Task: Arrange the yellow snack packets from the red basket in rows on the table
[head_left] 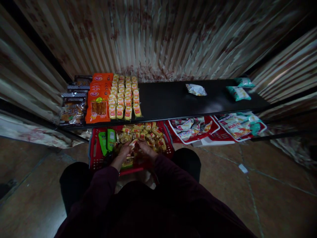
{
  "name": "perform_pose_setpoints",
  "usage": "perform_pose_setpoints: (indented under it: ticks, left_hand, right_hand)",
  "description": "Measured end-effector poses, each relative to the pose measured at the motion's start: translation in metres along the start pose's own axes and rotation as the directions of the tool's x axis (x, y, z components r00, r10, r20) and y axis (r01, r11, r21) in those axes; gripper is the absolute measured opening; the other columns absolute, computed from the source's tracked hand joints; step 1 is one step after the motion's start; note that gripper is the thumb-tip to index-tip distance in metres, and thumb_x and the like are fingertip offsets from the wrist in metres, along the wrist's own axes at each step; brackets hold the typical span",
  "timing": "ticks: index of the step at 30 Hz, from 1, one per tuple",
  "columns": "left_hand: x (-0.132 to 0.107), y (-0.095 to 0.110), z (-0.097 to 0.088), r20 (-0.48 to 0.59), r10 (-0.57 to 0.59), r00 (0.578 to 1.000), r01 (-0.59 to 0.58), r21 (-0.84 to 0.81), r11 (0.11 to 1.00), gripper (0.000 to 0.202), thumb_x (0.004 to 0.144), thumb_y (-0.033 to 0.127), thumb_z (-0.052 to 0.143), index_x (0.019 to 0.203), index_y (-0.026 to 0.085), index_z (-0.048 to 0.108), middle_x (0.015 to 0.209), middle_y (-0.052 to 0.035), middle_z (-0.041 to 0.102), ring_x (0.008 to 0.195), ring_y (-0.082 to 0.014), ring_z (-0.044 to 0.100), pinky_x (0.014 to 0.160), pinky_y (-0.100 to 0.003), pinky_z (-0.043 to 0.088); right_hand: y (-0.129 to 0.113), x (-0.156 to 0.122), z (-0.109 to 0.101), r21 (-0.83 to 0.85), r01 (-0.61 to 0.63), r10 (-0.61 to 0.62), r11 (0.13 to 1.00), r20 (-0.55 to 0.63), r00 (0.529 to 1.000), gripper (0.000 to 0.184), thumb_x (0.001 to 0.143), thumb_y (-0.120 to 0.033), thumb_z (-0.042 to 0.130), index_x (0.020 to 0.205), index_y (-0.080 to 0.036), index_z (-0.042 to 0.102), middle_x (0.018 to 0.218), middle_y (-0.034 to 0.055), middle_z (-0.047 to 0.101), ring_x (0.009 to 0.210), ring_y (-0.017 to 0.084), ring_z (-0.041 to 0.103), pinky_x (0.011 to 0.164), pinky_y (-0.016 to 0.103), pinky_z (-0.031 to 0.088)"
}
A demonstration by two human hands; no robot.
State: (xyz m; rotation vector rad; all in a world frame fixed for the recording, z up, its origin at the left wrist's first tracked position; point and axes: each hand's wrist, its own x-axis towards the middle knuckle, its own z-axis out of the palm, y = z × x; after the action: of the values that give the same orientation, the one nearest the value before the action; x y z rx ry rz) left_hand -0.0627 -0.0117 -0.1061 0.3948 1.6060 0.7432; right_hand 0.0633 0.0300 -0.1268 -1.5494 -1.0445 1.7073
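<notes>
My left hand (pixel 125 150) and my right hand (pixel 146 147) meet over a red plastic basket (pixel 92 155). Their fingers are closed on a small wrapped snack (pixel 134 143) held between them; the dim light blurs its label. Around and beyond my hands, the basket holds a heap of similar small yellow-gold wrapped snacks (pixel 151 136). Green snack bags (pixel 111 140) stand at its left side. On the black shelf (pixel 163 102) above, small yellow packs (pixel 124 99) with white and red labels stand in several rows.
Orange snack bags (pixel 98 99) and dark snack bags (pixel 72 107) line the shelf's left end. A white bag (pixel 196 89) and teal-and-white bags (pixel 239 93) lie farther right. Red baskets of white bags (pixel 186 127) sit below. My knees (pixel 187 165) flank the front basket.
</notes>
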Motion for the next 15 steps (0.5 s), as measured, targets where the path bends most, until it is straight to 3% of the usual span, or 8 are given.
perform_pose_setpoints:
  ticks: [7,15]
  left_hand:
    - [-0.021,0.008,0.0,0.021,0.009,1.0,-0.006,-0.127,0.992,0.045,0.079,0.014,0.059,0.124,0.017,0.058,0.083,-0.0044,0.07,0.055,-0.0077,0.061,0.057,-0.018,0.047]
    - [-0.04,0.009,0.0,0.001,0.006,1.0,-0.005,-0.194,0.981,0.046,0.075,0.013,0.062,0.12,0.01,0.056,0.08,-0.0059,0.069,0.054,-0.0088,0.06,0.059,-0.021,0.05]
  right_hand:
    - [-0.01,-0.011,-0.003,0.116,-0.032,0.033,0.993,-0.009,0.999,0.02,0.075,-0.024,0.059,0.095,-0.018,0.06,0.07,0.001,0.065,0.064,0.016,0.062,0.064,0.028,0.053]
    - [-0.019,-0.018,-0.003,0.21,0.067,-0.064,0.975,-0.023,0.998,0.02,0.07,-0.032,0.067,0.084,-0.018,0.062,0.075,0.0014,0.068,0.068,0.015,0.063,0.071,0.03,0.053]
